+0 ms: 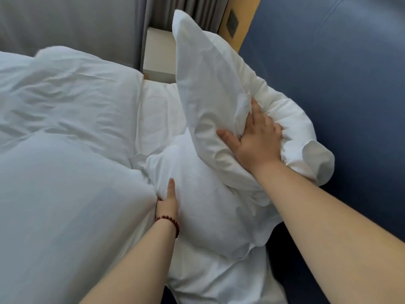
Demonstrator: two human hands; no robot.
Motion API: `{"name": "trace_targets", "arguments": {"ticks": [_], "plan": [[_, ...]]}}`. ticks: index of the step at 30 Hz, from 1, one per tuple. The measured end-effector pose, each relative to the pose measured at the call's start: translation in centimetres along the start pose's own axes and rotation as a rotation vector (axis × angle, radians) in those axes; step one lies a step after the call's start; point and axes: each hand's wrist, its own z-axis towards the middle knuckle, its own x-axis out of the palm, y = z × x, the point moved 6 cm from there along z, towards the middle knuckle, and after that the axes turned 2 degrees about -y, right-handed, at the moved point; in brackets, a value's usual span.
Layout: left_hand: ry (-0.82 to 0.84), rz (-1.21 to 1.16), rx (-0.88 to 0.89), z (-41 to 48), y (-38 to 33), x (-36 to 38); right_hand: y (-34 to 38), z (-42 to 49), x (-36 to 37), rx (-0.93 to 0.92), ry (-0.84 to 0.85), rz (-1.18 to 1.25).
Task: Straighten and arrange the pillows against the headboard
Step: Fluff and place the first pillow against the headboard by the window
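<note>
My right hand [256, 139] had a fistful of the upper pillow [210, 88]. The fingers were spread and sunk into the bunched cover, and the thumb was pressed flat on the pillow's near face. That pillow stood tilted on end, its far corner pointing up. Its gathered right edge was touching the blue headboard [328, 84], and its lower end rested on the lower pillow [210, 211].

My left hand [167, 200], with a bead bracelet [169, 223] at the wrist, lay at the left edge of the lower pillow, the thumb straight along the cover. Its fingers were buried in the fold between pillow and duvet [65, 150], so I cannot tell whether they had closed on anything. The lower pillow lay slumped on the bed, crooked to the headboard.

As I judged it, the step was setting the upper pillow square. To do it well, I would have to ease the crushing grip and take the pillow by its body rather than by loose cover. Then I would shake the filling even and lean it flat to the headboard. Meanwhile the left hand would steady the pillow beneath so it did not slide towards the duvet.
</note>
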Motion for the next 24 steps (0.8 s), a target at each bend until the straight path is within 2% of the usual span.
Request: {"name": "trace_targets", "arguments": {"ticks": [4, 8, 13, 17, 20, 22, 24], "plan": [[0.072, -0.040, 0.030, -0.8, -0.8, 0.7, -0.8, 2.1, 1.2, 0.049, 0.025, 0.001], [0.131, -0.077, 0.111, 0.3, -0.4, 1.0, -0.3, 1.9, 1.9, 0.029, -0.017, -0.012], [0.148, -0.100, 0.224, -0.6, -2.5, 1.9, 0.3, 1.5, 2.0, 0.032, 0.026, -0.002], [0.151, -0.144, 0.249, -1.5, -4.6, 1.8, 0.8, 1.5, 0.9, 0.031, 0.077, 0.008], [0.111, -0.099, 0.276, -2.1, -7.5, 1.4, 1.3, 1.9, 0.1, 0.080, 0.002, 0.005], [0.109, -0.126, 0.330, -2.3, -10.8, 0.8, 0.4, 2.5, 0.3, 0.189, -0.019, 0.122], [0.099, -0.180, 0.412, -1.5, -14.7, 0.0, -0.3, 3.8, 1.0, 0.301, -0.010, 0.366]]}}
